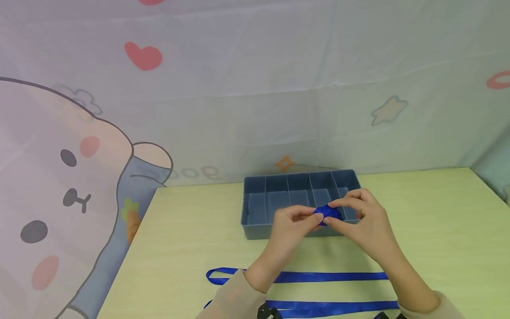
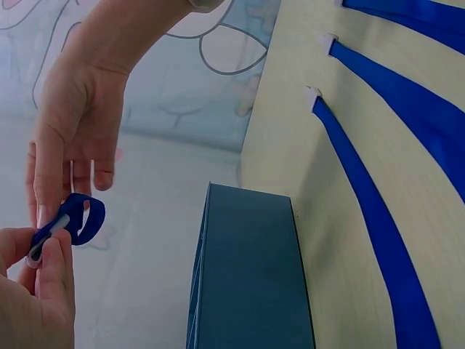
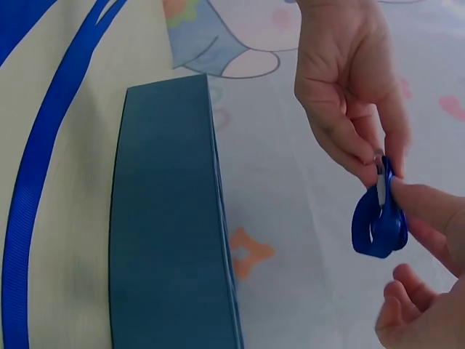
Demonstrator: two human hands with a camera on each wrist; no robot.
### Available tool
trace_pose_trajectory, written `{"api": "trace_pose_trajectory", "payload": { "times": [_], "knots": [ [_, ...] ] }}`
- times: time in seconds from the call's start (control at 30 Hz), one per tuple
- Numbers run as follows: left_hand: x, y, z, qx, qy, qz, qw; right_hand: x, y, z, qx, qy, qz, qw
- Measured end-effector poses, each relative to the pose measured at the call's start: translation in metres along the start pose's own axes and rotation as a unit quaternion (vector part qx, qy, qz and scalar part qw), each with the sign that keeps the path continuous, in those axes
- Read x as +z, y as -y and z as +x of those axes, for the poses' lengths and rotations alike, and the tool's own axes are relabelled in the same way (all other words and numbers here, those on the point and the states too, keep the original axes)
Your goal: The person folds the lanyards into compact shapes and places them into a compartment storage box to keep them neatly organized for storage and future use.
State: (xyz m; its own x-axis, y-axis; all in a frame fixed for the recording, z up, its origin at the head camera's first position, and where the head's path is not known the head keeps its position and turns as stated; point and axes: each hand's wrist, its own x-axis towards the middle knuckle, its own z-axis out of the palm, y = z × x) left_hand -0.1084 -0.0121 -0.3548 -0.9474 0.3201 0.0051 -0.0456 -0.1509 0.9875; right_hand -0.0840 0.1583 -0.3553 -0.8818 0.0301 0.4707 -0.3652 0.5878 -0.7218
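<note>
In the head view, my left hand point(image 1: 287, 230) and right hand point(image 1: 369, 223) meet over the front right part of a grey-blue divided box point(image 1: 292, 232). Between them is a bundled blue lanyard point(image 1: 330, 212), pinched by the thumb and fingers of each hand. The left wrist view shows the lanyard point(image 2: 75, 209) folded into a loop, with a whitish end piece beside the left fingertips. From the right wrist, the lanyard's loops point(image 3: 392, 231) hang between both hands' fingertips, above the table. Part of the bundle is hidden by fingers.
Blue lanyards point(image 1: 330, 277) lie stretched across the pale table point(image 1: 179, 248) in front of the box, partly under my forearms. White end pieces point(image 2: 314, 97) show on them in the left wrist view. A printed cloth point(image 1: 247, 88) hangs behind the table.
</note>
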Motion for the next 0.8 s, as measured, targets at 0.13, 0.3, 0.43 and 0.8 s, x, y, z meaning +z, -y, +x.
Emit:
{"api": "trace_pose_trajectory", "payload": {
  "times": [0.13,0.3,0.43,0.8],
  "knots": [
    [-0.001,0.001,0.001,-0.011,-0.008,0.014,0.9998,-0.004,-0.009,0.002,0.075,0.058,0.108,0.9896],
    [-0.002,0.002,0.001,-0.027,-0.015,0.014,0.9994,-0.007,-0.021,0.001,0.135,0.109,0.273,0.9463],
    [-0.004,0.001,0.001,-0.029,-0.005,0.008,0.9995,-0.009,-0.025,0.004,0.183,0.149,0.352,0.9059],
    [-0.003,0.000,-0.001,-0.027,0.014,0.000,0.9995,-0.019,-0.031,0.008,0.255,0.210,0.446,0.8317]
  ]
}}
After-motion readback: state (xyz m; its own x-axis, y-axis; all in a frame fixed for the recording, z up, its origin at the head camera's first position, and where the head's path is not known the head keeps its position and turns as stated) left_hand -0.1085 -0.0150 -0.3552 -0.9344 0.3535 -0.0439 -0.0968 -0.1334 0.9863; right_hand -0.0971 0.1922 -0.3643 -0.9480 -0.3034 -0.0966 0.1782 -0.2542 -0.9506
